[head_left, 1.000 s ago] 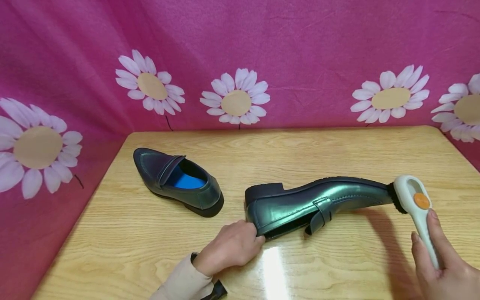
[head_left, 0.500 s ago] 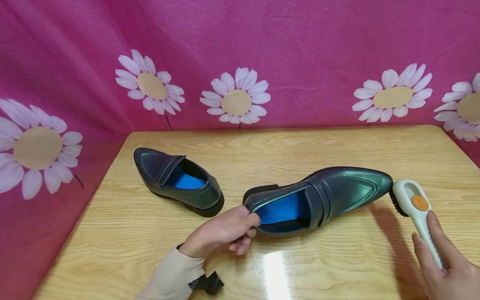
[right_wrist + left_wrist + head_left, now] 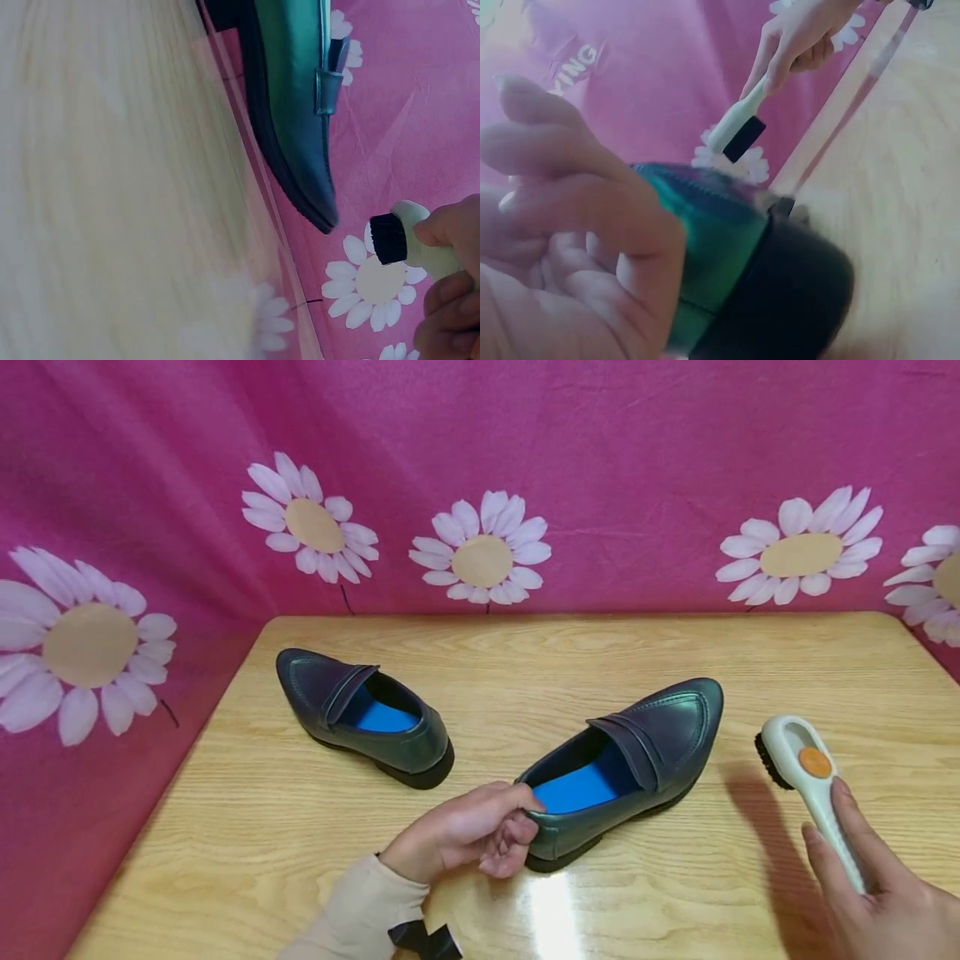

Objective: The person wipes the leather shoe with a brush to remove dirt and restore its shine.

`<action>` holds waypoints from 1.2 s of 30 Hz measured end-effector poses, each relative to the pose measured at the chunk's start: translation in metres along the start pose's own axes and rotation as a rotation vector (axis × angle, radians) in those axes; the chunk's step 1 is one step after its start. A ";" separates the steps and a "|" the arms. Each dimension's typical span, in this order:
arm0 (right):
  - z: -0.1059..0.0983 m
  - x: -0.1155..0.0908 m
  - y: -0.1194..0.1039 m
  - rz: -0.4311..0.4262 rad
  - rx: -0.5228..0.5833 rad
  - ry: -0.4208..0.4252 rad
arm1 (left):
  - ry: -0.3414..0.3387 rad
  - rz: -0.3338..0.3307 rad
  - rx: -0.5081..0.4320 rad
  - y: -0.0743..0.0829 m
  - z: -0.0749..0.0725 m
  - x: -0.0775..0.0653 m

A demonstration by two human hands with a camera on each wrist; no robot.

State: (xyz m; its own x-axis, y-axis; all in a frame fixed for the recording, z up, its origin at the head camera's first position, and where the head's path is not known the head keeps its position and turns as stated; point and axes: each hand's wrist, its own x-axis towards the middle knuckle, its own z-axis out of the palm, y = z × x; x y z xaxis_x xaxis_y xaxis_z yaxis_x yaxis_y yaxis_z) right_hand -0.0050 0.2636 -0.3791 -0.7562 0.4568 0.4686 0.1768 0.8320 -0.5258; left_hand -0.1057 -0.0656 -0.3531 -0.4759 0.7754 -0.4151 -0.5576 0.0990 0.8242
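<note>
My left hand (image 3: 480, 831) pinches the heel edge of a dark green loafer (image 3: 675, 735) with a blue insole (image 3: 581, 789). The loafer is upright, its pointed toe angled to the far right. In the left wrist view its black heel (image 3: 787, 292) shows beside the curled fingers. A white shoe brush (image 3: 825, 802) with an orange button and black bristles (image 3: 772, 764) is gripped by its handle in my right hand (image 3: 885, 885). The brush is held above the table, and a gap separates its bristles from the toe, also in the right wrist view.
A matching loafer (image 3: 367, 718) stands at the left of the wooden table (image 3: 570, 652), toe toward the back left. Pink cloth (image 3: 622, 460) printed with white daisies hangs behind the table and along its left side. A black strap end (image 3: 427, 939) hangs from the left sleeve.
The held loafer has rolled from its side to upright, and its toe has swung away from the brush. The brush has shifted slightly left. The other loafer stays in its place on the table.
</note>
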 end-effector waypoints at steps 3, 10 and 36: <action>0.002 0.000 0.002 -0.037 0.038 0.006 | 0.010 0.039 -0.022 -0.005 0.001 0.003; 0.004 -0.002 0.005 -0.057 0.053 -0.005 | 0.050 0.055 -0.154 -0.005 0.021 0.002; 0.011 -0.007 -0.004 -0.100 0.124 -0.059 | 0.270 0.721 1.971 0.018 0.010 0.000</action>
State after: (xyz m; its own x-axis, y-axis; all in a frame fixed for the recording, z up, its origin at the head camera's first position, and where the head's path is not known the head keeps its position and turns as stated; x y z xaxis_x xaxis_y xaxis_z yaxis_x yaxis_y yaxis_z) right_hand -0.0069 0.2531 -0.3878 -0.8026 0.3516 0.4818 0.0229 0.8254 -0.5642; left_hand -0.1088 -0.0579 -0.3342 -0.3896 0.8989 0.2006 0.9148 0.4029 -0.0291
